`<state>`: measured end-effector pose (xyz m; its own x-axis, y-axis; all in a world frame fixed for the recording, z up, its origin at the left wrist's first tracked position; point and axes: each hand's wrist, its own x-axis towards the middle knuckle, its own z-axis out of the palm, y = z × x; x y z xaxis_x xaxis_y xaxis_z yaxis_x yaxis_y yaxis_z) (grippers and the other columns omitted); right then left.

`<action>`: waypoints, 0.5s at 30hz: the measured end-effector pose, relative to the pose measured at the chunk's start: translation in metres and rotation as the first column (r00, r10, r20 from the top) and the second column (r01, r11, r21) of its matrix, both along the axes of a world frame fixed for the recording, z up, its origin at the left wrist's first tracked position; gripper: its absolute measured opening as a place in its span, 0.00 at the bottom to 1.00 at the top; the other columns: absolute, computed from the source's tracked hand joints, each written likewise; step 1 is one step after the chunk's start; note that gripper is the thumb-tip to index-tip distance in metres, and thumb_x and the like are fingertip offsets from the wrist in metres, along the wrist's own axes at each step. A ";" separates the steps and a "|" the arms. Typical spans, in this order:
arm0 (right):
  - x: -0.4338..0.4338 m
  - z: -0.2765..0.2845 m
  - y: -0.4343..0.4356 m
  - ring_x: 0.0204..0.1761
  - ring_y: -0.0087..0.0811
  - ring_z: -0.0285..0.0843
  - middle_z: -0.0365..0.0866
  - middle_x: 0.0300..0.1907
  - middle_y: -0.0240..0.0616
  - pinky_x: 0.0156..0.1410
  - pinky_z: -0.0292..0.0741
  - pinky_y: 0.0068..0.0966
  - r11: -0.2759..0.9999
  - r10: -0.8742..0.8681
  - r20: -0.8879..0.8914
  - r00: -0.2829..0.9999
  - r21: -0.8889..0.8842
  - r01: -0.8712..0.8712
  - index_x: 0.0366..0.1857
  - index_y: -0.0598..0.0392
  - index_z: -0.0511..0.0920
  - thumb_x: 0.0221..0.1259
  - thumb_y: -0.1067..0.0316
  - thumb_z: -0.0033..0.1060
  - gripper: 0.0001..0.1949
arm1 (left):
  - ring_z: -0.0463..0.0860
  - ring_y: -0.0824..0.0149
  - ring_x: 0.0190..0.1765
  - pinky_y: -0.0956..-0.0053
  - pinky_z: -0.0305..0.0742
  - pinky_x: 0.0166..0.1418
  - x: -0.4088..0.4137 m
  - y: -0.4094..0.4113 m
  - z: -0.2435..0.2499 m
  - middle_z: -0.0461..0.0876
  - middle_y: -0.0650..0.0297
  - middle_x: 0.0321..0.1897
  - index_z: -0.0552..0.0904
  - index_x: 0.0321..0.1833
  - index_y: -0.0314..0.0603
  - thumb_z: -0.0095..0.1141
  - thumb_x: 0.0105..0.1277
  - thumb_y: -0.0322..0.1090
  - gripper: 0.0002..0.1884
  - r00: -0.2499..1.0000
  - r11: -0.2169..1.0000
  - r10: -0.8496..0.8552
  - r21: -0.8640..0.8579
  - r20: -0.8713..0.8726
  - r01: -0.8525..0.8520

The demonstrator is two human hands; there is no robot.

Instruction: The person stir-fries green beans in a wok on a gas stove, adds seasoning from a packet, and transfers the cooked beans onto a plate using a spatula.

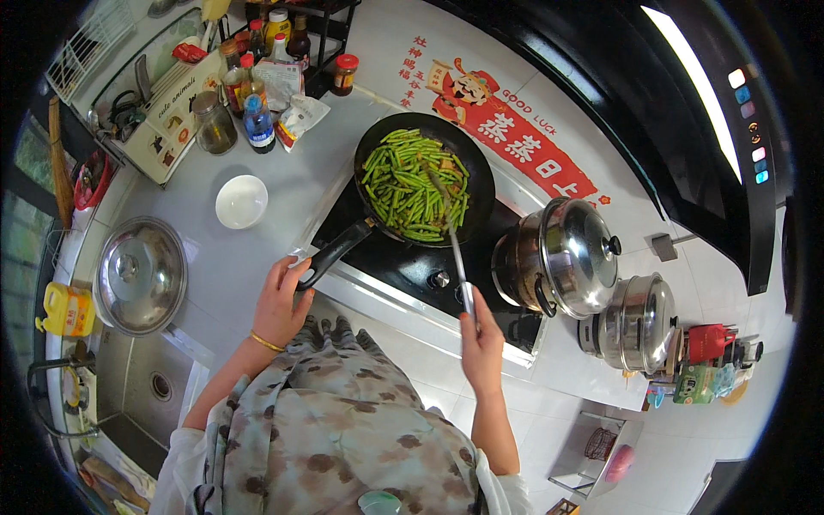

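A black wok sits on the black glass gas stove, filled with cut green beans and some browned pieces. My right hand is closed around the handle of a metal spatula, whose far end lies among the beans at the wok's right side. My left hand is at the end of the wok's black handle, thumb and fingers on either side of its looped tip. A white bowl stands on the counter to the left.
Right of the wok stand a lidded steel steamer pot and another steel pot. Sauce bottles and jars are at the upper left. A large steel lid lies by the sink. The range hood overhangs the upper right.
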<state>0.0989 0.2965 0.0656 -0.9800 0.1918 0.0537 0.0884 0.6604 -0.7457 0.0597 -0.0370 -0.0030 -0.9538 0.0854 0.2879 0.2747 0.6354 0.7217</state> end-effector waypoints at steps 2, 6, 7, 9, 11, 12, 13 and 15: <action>0.006 0.022 0.003 0.20 0.15 0.60 0.71 0.25 0.19 0.24 0.61 0.15 0.869 -0.084 0.217 0.972 -0.462 0.178 0.76 0.45 0.68 0.78 0.64 0.53 0.24 | 0.76 0.45 0.63 0.58 0.75 0.65 0.001 -0.001 -0.001 0.72 0.48 0.65 0.75 0.68 0.41 0.63 0.64 0.28 0.27 1.000 1.000 0.010 0.004 0.011 -0.010; 0.008 0.032 0.019 0.16 0.10 0.45 0.55 0.20 0.18 0.17 0.46 0.11 0.442 -0.034 0.390 0.920 -0.820 0.364 0.71 0.42 0.69 0.81 0.57 0.48 0.20 | 0.77 0.46 0.62 0.59 0.75 0.64 -0.001 -0.001 -0.002 0.72 0.48 0.64 0.76 0.67 0.41 0.64 0.64 0.29 0.26 1.000 1.000 0.015 0.000 0.001 -0.015; 0.008 0.032 0.023 0.15 0.10 0.45 0.55 0.20 0.18 0.16 0.45 0.11 0.350 -0.005 0.421 0.907 -0.849 0.396 0.68 0.41 0.71 0.81 0.57 0.47 0.17 | 0.77 0.46 0.62 0.60 0.75 0.64 -0.002 -0.001 -0.001 0.72 0.49 0.64 0.76 0.67 0.41 0.64 0.64 0.29 0.26 1.000 1.000 0.016 -0.003 -0.005 -0.016; 0.009 0.029 0.028 0.13 0.10 0.43 0.54 0.19 0.19 0.14 0.43 0.11 0.164 0.046 0.466 0.883 -0.876 0.454 0.62 0.40 0.73 0.81 0.56 0.46 0.13 | 0.77 0.47 0.62 0.60 0.75 0.64 -0.003 0.000 -0.001 0.73 0.49 0.64 0.76 0.66 0.41 0.64 0.63 0.28 0.26 1.000 1.000 0.018 -0.006 -0.013 -0.018; 0.012 0.021 0.033 0.12 0.10 0.41 0.54 0.19 0.19 0.12 0.42 0.11 -0.021 0.088 0.497 0.863 -0.866 0.500 0.56 0.39 0.74 0.82 0.56 0.44 0.09 | 0.77 0.47 0.62 0.60 0.76 0.64 -0.004 0.000 0.000 0.73 0.49 0.64 0.77 0.66 0.42 0.65 0.63 0.28 0.26 1.000 1.000 0.011 0.001 -0.006 -0.011; 0.012 0.022 0.031 0.12 0.10 0.41 0.54 0.18 0.20 0.12 0.44 0.10 -0.073 0.101 0.525 0.845 -0.843 0.532 0.54 0.40 0.74 0.82 0.55 0.44 0.09 | 0.77 0.47 0.62 0.60 0.76 0.64 -0.003 -0.002 0.001 0.73 0.49 0.63 0.77 0.66 0.42 0.65 0.63 0.28 0.26 1.000 1.000 0.011 0.002 -0.002 -0.011; 0.013 0.019 0.033 0.12 0.10 0.42 0.54 0.18 0.20 0.12 0.44 0.10 -0.111 0.124 0.516 0.848 -0.842 0.529 0.55 0.40 0.74 0.82 0.55 0.43 0.10 | 0.78 0.47 0.62 0.60 0.76 0.64 -0.003 -0.002 0.001 0.73 0.49 0.64 0.77 0.66 0.42 0.65 0.63 0.28 0.26 1.000 1.000 0.011 0.002 0.000 -0.011; 0.017 0.013 0.037 0.11 0.10 0.42 0.54 0.18 0.20 0.11 0.45 0.10 -0.187 0.171 0.495 0.852 -0.832 0.521 0.58 0.40 0.74 0.82 0.55 0.43 0.11 | 0.78 0.47 0.62 0.60 0.76 0.64 -0.003 -0.002 0.001 0.73 0.50 0.64 0.78 0.66 0.42 0.66 0.63 0.28 0.26 1.000 1.000 0.011 0.002 0.002 -0.011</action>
